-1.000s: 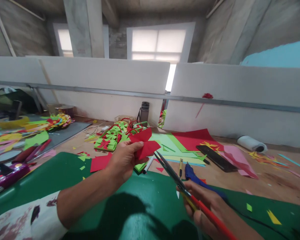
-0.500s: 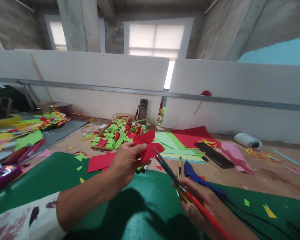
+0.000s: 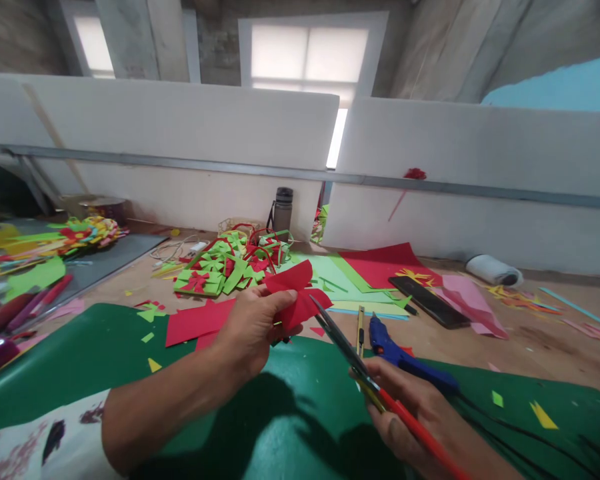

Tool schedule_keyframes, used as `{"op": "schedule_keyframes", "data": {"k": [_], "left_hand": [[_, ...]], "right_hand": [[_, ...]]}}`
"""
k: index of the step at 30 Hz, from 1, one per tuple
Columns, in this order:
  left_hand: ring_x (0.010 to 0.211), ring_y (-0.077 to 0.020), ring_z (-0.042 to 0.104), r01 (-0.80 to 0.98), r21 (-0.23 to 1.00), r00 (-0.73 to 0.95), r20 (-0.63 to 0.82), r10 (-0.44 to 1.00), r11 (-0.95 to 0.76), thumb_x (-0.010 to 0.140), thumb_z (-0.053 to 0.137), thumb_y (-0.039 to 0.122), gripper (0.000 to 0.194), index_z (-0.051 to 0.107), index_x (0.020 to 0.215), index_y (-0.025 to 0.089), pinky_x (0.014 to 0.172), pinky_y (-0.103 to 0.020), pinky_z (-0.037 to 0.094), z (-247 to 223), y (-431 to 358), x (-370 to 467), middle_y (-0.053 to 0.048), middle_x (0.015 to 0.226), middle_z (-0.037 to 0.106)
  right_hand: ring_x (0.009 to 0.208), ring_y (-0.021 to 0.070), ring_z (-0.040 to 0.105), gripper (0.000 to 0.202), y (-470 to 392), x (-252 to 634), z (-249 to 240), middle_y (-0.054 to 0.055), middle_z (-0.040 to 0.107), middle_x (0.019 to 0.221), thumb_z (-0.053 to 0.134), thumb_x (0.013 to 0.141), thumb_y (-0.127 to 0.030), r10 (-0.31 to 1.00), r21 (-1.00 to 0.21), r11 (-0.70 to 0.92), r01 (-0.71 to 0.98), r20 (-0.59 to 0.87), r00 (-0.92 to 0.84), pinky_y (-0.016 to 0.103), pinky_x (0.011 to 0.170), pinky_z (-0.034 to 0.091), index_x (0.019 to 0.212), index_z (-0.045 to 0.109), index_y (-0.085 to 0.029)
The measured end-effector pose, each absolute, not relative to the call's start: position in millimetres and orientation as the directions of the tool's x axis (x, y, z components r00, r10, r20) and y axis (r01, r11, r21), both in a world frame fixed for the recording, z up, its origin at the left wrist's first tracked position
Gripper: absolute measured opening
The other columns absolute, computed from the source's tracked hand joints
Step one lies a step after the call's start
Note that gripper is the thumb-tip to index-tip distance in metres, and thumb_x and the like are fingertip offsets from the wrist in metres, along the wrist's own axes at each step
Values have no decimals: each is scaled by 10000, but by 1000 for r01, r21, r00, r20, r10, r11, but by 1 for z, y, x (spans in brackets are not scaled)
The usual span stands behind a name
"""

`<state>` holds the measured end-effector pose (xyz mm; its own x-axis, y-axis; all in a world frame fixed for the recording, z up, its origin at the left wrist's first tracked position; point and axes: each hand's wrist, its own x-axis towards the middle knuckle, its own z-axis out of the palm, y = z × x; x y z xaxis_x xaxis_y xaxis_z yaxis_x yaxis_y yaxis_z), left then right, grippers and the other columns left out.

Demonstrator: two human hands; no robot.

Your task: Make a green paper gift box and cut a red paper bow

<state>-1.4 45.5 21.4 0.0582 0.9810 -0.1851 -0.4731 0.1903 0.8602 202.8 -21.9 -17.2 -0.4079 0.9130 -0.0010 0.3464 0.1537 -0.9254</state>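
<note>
Pinched between the thumb and fingers of my left hand (image 3: 260, 320) is a piece of red paper (image 3: 300, 309), notched in from its right side. My right hand (image 3: 405, 413) is closed around a pair of scissors (image 3: 343, 341) with red handles. The blades point up and left, their tips at the right edge of the red paper. Whether the blades are fully closed is hard to see. Below my left wrist, a flat red sheet (image 3: 195, 325) rests partly on the green mat (image 3: 105, 340).
A blue glue gun (image 3: 405, 357) and a yellow cutter knife (image 3: 361, 331) lie close to my right hand. Behind are green-and-red paper pieces (image 3: 220, 270), a bottle (image 3: 283, 213), light green sheets (image 3: 325, 277), a red sheet (image 3: 380, 263) and a phone (image 3: 430, 303).
The view has shifted slightly, so the background sits a little higher and further left. Both hands keep their holds, and the scissor tips stay near the red paper's edge.
</note>
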Motion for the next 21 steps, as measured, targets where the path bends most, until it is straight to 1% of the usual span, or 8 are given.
{"op": "schedule_keyframes", "data": {"k": [4, 8, 14, 16, 21], "left_hand": [[539, -121, 576, -468, 863, 66, -178, 982, 188, 688, 657, 93, 124, 557, 743, 141, 515, -277, 532, 18, 44, 0, -1, 627, 616], [545, -127, 584, -485, 857, 96, -147, 984, 175, 689, 652, 102, 110, 559, 737, 136, 487, -259, 513, 17, 43, 0, -18, 655, 630], [589, -135, 610, -492, 849, 79, -175, 981, 192, 708, 632, 89, 101, 567, 766, 139, 524, -277, 547, 22, 43, 1, -31, 710, 652], [599, -134, 610, -489, 850, 62, -188, 980, 194, 713, 628, 81, 101, 565, 767, 139, 523, -281, 555, 23, 43, 1, -26, 710, 646], [618, -137, 628, -499, 845, 56, -187, 981, 190, 723, 630, 76, 123, 555, 796, 141, 520, -273, 561, 21, 44, 1, -24, 718, 653]], "right_hand": [[577, 111, 276, 527, -24, 201, -9, -31, 387, 704, 475, 801, -617, 912, -897, 111, 429, -80, -403, 222, 528, 310, 1134, 481, -208], [611, 129, 308, 567, -27, 202, -7, -17, 397, 733, 432, 790, -661, 929, -866, 141, 481, -53, -367, 237, 544, 311, 1122, 484, -205], [568, 111, 266, 599, -29, 204, -10, -41, 352, 683, 427, 795, -662, 918, -870, 121, 479, -85, -386, 223, 506, 280, 1165, 444, -191], [558, 105, 255, 612, -28, 205, -13, -46, 341, 674, 433, 784, -674, 927, -874, 118, 471, -73, -367, 221, 496, 271, 1154, 450, -187], [567, 107, 272, 621, -27, 210, -20, -38, 368, 683, 450, 780, -666, 925, -887, 120, 445, -63, -375, 215, 490, 280, 1181, 450, -191]]}}
